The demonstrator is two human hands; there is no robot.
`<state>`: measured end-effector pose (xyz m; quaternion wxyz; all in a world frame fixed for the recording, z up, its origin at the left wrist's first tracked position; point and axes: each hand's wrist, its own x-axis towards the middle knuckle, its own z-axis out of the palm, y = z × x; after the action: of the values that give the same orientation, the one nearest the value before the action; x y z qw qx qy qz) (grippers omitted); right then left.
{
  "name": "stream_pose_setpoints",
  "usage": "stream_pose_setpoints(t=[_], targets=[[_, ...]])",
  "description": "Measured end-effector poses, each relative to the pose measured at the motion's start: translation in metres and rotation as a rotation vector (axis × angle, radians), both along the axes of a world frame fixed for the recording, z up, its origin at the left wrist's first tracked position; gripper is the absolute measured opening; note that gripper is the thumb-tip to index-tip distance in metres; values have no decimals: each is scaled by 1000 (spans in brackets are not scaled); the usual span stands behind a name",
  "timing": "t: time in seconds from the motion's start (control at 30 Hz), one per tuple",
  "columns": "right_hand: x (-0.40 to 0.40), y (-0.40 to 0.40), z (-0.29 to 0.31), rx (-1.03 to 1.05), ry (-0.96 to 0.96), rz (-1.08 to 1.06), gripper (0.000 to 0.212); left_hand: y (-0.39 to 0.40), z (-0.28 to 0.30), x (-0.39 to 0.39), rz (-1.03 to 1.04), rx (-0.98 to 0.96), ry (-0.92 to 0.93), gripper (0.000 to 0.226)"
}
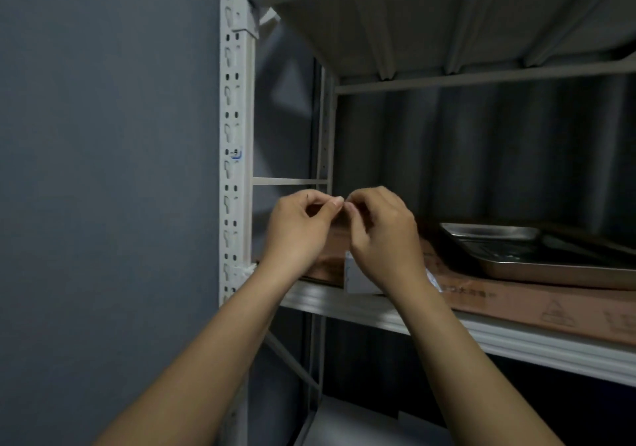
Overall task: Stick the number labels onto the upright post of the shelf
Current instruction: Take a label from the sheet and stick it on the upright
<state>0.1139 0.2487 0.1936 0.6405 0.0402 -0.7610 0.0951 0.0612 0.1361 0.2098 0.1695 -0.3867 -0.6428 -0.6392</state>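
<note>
Our left hand and right hand meet fingertip to fingertip, seemingly pinching a tiny label we cannot make out; it could fold onto itself before reaching the white slotted metal post just left, one small label stuck above.

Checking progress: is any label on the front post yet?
Yes: one small label sits on the upright post, above both hands.

Single head-worn view faces forward, close to the shelf post, arms reaching in from below
</note>
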Motion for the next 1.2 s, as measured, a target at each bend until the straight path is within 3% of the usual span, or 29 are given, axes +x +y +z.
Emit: stream_pose_setpoints(t=[0.3, 0.5, 0.6, 0.7, 0.77, 0.97, 1.1, 1.2], targets=[[45, 92, 27, -517, -67, -91, 6, 84, 11, 12, -40, -66, 10, 14], [75, 163, 31, -716, -226, -229, 14, 130, 17, 20, -71, -228, -1, 21], [83, 187, 30, -687, -313, -360, 16, 147, 19, 20, -77, -248, -1, 23], [87, 200, 31, -619, -516, -539, 1, 158, 21, 19, -81, -267, 0, 24], [87, 203, 33, -558, -656, -602, 13, 162, 20, 16, -82, -273, 2, 24], [71, 180, 39, -402, -728, -438, 8, 147, 19, 8, -147, -243, 7, 35], [52, 139, 42, -305, -702, -231, 11, 116, 17, -9, -41, -149, 105, 11], [34, 100, 49, -224, -631, -78, 10, 80, 16, -31, 55, -80, 131, 20]])
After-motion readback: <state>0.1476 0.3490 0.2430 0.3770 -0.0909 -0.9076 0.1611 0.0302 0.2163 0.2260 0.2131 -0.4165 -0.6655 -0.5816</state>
